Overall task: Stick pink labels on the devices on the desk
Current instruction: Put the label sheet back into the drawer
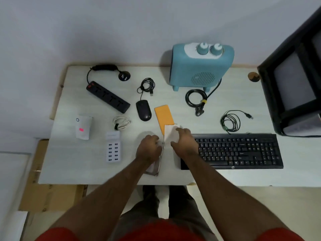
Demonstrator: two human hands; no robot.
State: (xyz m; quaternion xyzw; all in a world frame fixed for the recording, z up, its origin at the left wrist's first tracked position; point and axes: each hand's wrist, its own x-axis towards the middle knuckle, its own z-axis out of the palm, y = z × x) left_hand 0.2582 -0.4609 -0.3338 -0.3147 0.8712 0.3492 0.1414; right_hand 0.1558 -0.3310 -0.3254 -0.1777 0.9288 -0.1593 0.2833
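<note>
- Pink is showing on one device only: a single small pink label (81,129) is sitting on the front of the white boxy device (83,127), well off to the left of the left hand (149,148).
- Six devices are lying on the pale wooden desk (69,162): that white box, one white multi-port charging hub (113,148), one black power strip (107,96), one black corded mouse (143,110), one teal fan heater with two knobs (201,65) and one black keyboard (238,151). The last five are showing no label.
- Three loose coiled cables are also lying there: one white (121,121), two dark.
- One orange rectangular pad (164,118) is lying just beyond the fingers of both hands.
- The left hand's fingers are curling closed around a thin, pale flat item (155,168) whose lower end is sticking out under the wrist; what it is I cannot tell.
- The right hand (185,142) is pinching a pale sheet of paper (171,134) between thumb and fingers, holding it just beside the left fingertips and touching the keyboard's left end with the palm.
</note>
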